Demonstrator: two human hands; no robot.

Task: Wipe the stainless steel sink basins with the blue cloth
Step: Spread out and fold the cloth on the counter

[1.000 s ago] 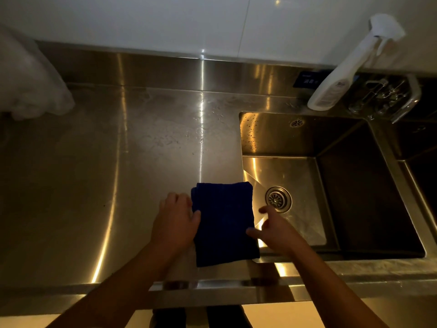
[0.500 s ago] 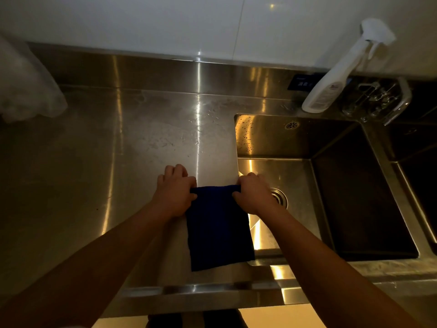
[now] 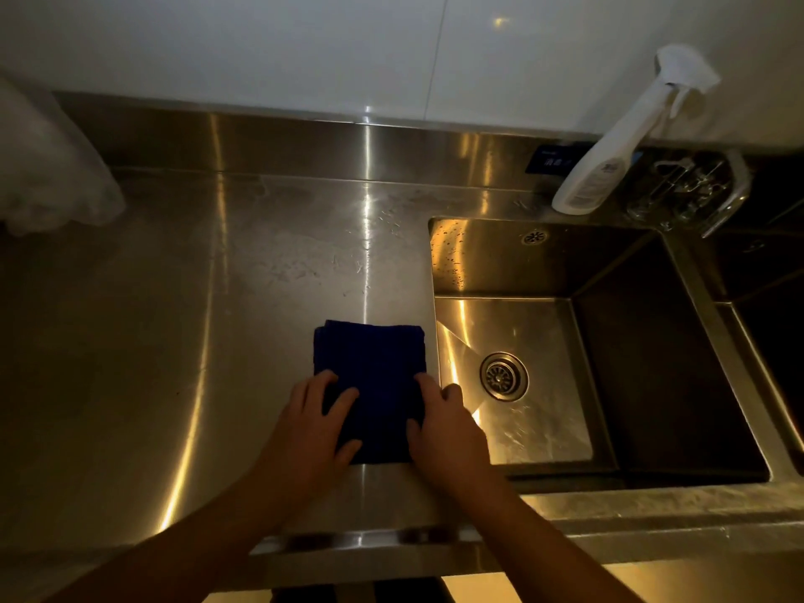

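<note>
**Q:** Steel basins wiped yet?

**Me:** No, I'd say: wiping not begun. My left hand (image 3: 317, 424) lies flat, fingers loosely spread, on the folded dark-blue cloth (image 3: 374, 354). My right hand (image 3: 443, 428) lies the same way. The cloth sits on the stainless steel counter (image 3: 174, 341), just left of the square steel basin with the round drain (image 3: 544, 428).

**Q:** Counts?

**Me:** One cloth, two hands, one white spray bottle (image 3: 604, 167), two basins. The second basin (image 3: 783, 363) is mostly cut off.
</note>
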